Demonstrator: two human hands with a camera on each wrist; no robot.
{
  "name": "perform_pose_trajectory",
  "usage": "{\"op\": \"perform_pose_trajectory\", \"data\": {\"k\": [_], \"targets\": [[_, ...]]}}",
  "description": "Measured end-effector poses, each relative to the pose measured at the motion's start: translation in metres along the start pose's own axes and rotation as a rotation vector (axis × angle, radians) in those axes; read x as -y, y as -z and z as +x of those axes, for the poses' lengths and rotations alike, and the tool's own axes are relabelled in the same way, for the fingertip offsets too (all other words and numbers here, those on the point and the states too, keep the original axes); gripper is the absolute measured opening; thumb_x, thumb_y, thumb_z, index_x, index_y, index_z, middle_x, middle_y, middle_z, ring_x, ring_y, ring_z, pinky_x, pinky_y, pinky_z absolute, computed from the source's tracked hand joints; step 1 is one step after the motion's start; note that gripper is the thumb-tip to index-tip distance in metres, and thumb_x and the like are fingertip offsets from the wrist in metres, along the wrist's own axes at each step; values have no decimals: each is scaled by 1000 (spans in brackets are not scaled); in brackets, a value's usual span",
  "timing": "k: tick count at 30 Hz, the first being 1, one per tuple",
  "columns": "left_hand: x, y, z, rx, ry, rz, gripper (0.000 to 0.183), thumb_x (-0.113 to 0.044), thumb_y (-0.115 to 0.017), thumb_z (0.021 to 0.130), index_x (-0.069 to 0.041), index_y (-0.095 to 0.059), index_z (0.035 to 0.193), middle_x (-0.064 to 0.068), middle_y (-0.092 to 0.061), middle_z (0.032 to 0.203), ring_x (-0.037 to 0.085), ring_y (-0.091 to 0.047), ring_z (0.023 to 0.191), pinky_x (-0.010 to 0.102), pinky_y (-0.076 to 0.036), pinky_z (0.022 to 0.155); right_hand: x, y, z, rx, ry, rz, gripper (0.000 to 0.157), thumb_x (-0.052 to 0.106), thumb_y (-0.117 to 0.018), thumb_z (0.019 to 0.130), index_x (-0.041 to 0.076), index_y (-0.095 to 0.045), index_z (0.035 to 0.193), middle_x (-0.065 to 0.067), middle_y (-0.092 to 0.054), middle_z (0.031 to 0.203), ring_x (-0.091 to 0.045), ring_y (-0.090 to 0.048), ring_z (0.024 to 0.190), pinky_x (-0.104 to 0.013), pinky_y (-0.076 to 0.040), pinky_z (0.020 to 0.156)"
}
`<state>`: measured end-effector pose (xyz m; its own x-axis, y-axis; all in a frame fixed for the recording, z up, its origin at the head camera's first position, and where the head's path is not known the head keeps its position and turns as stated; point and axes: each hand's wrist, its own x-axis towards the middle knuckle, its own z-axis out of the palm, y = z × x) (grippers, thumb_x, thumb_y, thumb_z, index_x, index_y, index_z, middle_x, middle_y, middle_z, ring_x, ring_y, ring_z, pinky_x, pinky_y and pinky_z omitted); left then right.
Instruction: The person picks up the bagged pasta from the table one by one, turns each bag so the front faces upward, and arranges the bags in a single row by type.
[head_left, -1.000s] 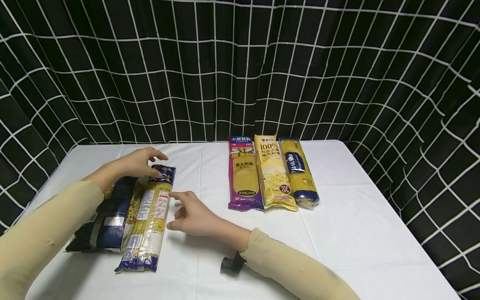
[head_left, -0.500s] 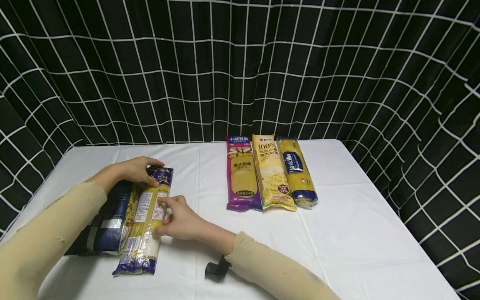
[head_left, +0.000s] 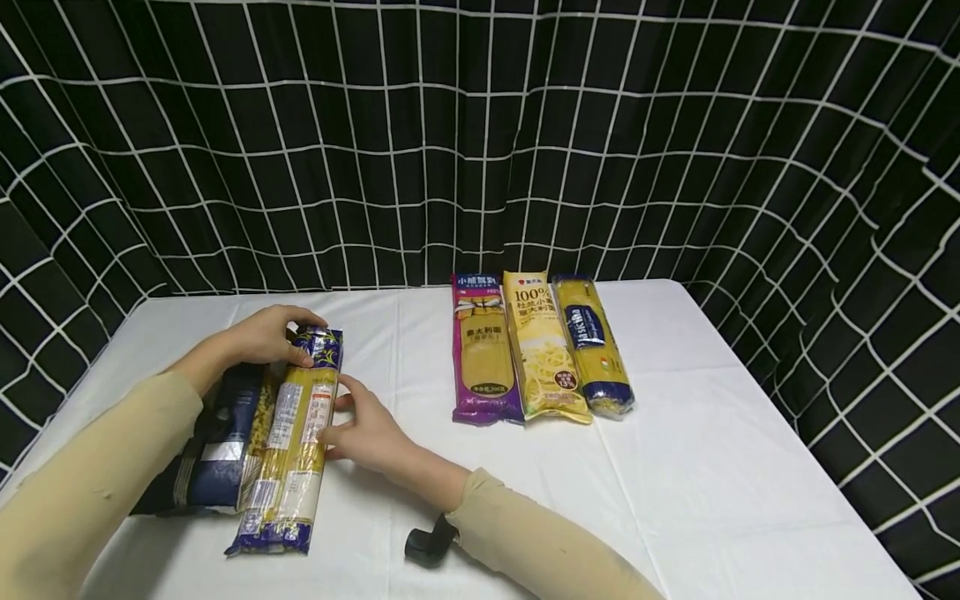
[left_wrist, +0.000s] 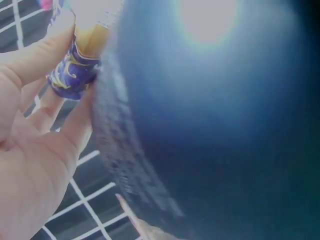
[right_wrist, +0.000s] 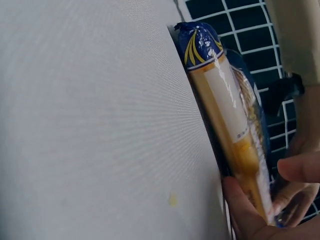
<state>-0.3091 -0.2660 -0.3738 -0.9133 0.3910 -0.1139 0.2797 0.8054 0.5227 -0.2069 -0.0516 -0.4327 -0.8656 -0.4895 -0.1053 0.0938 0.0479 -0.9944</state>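
Fingers (head_left: 360, 395) half-curled, round pasta packet (head_left: 290, 446) (seemingly)

A white cloth (head_left: 720, 492) covers the desk; at its left lie a dark blue bag (head_left: 222, 475) and, overlapping its right edge, a long yellow-and-blue pasta pack (head_left: 288, 462). Towards the far right, side by side, lie a purple pack (head_left: 486, 354), a cream pack (head_left: 546, 350) and a navy-labelled yellow pack (head_left: 607, 364), printed sides up
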Motion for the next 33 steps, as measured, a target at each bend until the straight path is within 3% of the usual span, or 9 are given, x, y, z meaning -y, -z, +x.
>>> {"op": "perform_pose_trajectory", "data": {"k": [8, 15, 20, 26, 33], "targets": [[-16, 7, -8, -85, -65, -74, 60, -8, -84, 88, 1, -60, 141, 27, -57, 143, 51, -60, 123, 58, -55, 95, -1, 3, 3, 3, -12, 91, 98, -11, -64, 90, 21, -15, 169, -10, -51, 130, -21, -72, 88, -39, -65, 73], [-25, 12, -17, -110, -41, -110, 56, -11, -80, 92, -2, -59, 143, 25, -54, 146, 52, -55, 130, 62, -52, 100, 2, 4, -1, -9, 71, 44, 99, -13, -70, 89, 19, -21, 168, -7, -52, 127, -11, -69, 80, -37, -64, 70], [-34, 14, -21, -121, -13, -154, 55, -22, -77, 96, -5, -58, 145, 23, -54, 146, 47, -58, 128, 57, -53, 99, 10, 10, -4, 4, 114, 11, 97, -14, -71, 88, 16, -24, 167, -6, -55, 124, -10, -71, 76, -38, -64, 68], [-41, 13, -23, -115, 19, -270, 60, -29, -74, 99, -4, -53, 149, 22, -50, 148, 40, -66, 119, 44, -60, 90, 23, 20, -9, -2, 135, -59, 95, -14, -73, 85, 16, -30, 165, -6, -60, 123, -14, -71, 75, -35, -64, 67], [-46, 3, -23, -138, 29, -392, 65, -30, -74, 99, -4, -48, 152, 26, -45, 151, 45, -62, 124, 40, -62, 85, 33, 28, -11, -23, 142, -118, 94, -13, -77, 82, 17, -38, 162, -9, -61, 120, -16, -71, 75, -35, -64, 65]]}}
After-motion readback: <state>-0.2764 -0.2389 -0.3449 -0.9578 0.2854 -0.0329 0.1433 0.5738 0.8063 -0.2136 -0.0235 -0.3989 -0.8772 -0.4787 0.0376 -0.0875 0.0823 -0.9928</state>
